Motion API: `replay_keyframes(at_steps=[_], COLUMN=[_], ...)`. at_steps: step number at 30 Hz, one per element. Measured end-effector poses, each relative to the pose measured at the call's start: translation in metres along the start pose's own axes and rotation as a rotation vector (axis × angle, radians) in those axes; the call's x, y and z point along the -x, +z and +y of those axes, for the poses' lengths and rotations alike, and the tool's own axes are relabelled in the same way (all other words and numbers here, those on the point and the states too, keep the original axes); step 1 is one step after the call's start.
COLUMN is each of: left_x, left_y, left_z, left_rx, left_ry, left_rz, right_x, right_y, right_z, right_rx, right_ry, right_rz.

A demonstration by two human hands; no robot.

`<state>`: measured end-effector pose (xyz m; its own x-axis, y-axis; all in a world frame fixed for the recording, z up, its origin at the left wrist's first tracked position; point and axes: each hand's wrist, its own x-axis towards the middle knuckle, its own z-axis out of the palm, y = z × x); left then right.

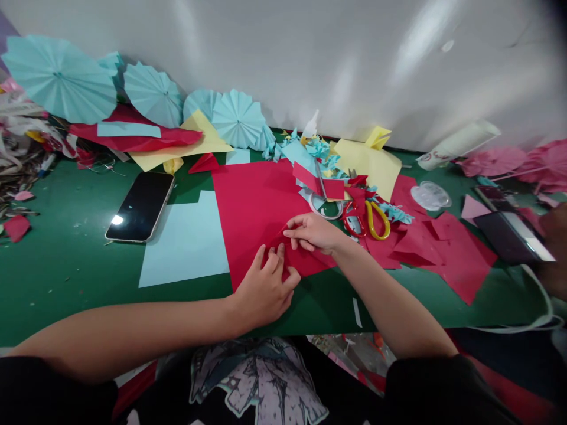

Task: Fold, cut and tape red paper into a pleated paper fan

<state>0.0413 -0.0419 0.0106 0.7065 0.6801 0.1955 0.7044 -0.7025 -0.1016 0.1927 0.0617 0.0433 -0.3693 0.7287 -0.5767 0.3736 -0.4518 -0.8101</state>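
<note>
A large red paper sheet [252, 200] lies on the green table [66, 260] in front of me. My left hand [266, 289] presses its fingertips down on the sheet's near edge, where a fold rises. My right hand [314, 231] pinches the folded red flap just beyond the left fingers. A pale blue sheet [186, 242] lies flat to the left of the red one.
A phone [140, 206] lies screen-up at the left. Yellow and red scissors [370, 218] and paper scraps sit right of my hands. Blue paper fans [59, 77] line the back wall. Another person's hand [553, 236] holds a phone at the far right.
</note>
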Motion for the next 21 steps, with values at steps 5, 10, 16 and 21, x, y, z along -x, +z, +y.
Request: replay_keyframes(at_steps=[5, 10, 16, 21], left_x=[0.001, 0.0, 0.0, 0.0], left_y=[0.001, 0.001, 0.0, 0.001], left_z=[0.001, 0.0, -0.001, 0.0], left_rx=[-0.01, -0.026, -0.053, -0.048], left_ry=[0.0, 0.008, 0.021, 0.016], left_rz=[0.014, 0.03, 0.035, 0.037], right_x=[0.002, 0.003, 0.003, 0.004], right_y=[-0.004, -0.001, -0.009, -0.015], right_z=[-0.001, -0.001, 0.001, 0.001], right_rx=[0.04, 0.037, 0.183, 0.338], right_ry=[0.008, -0.02, -0.082, -0.104], right_rz=[-0.035, -0.023, -0.05, -0.056])
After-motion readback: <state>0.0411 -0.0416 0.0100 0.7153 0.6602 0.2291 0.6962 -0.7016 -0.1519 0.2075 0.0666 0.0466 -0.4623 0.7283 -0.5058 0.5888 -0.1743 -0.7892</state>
